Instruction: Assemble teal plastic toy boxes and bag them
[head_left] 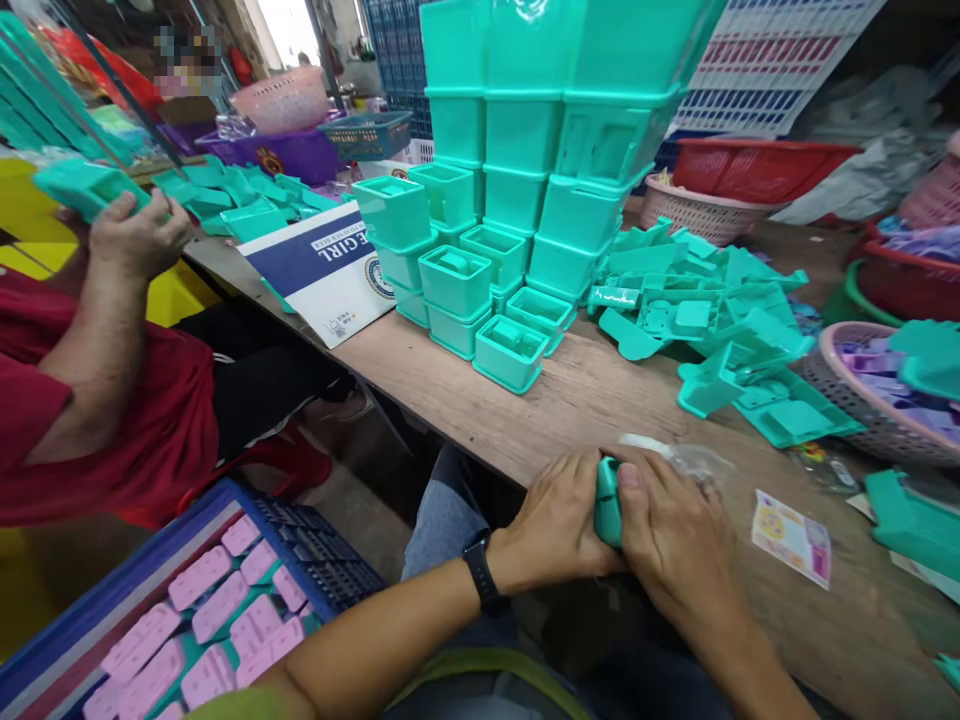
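Between my two hands, at the near edge of the wooden table [480, 425], is a small teal plastic part [608, 503]; only a narrow strip of it shows. My left hand [561, 515], with a dark band at the wrist, wraps round its left side. From the right and above, my right hand [671, 530] closes on the same part, its thumb along the top. Clear plastic film [701, 462] lies just behind my right fingers. Stacked teal boxes [512, 350] stand farther back, and a heap of loose teal parts [705, 300] lies to their right.
A printed paper card [793, 538] rests right of my hands, near a pink basket [855, 385] of purple pieces. At lower left stands a blue crate [330, 560] with pink-and-teal pieces. A co-worker in a red shirt [112, 400] holds a teal box [94, 188] beyond a white carton [322, 270].
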